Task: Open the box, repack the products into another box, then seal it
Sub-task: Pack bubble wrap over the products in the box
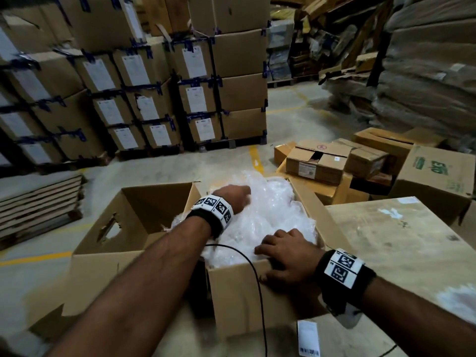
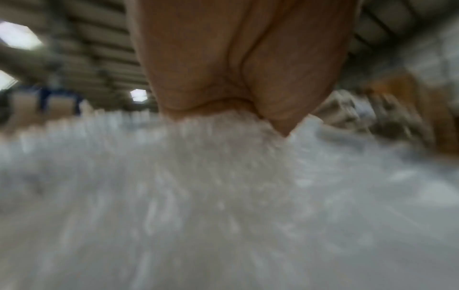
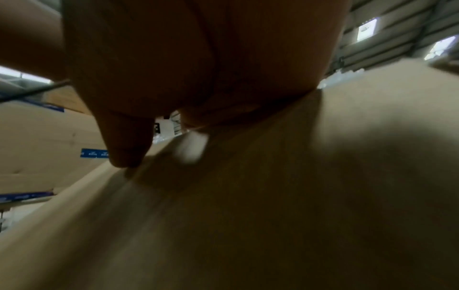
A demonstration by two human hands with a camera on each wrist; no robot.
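An open cardboard box (image 1: pixel 257 300) in front of me is heaped with white bubble wrap (image 1: pixel 270 210); whatever products lie under it are hidden. My left hand (image 1: pixel 238 195) digs into the wrap near the box's far left side, its fingers buried and curled into it. The left wrist view shows the palm (image 2: pixel 236 68) sinking into the blurred wrap (image 2: pixel 223 196). My right hand (image 1: pixel 286 251) grips the near rim, fingers over the edge and thumb on the outer wall. In the right wrist view the thumb (image 3: pixel 126 147) presses on the cardboard (image 3: pixel 273 215). A second open box (image 1: pixel 144 210) stands empty to the left.
A pale worn tabletop (image 1: pixel 412 240) lies to the right. Loose cartons (image 1: pixel 334 161) sit on the floor beyond. Labelled boxes (image 1: pixel 144 99) are stacked on pallets behind, and flat cardboard sheets (image 1: pixel 38 202) at left. A black cable (image 1: pixel 257 279) hangs across the box front.
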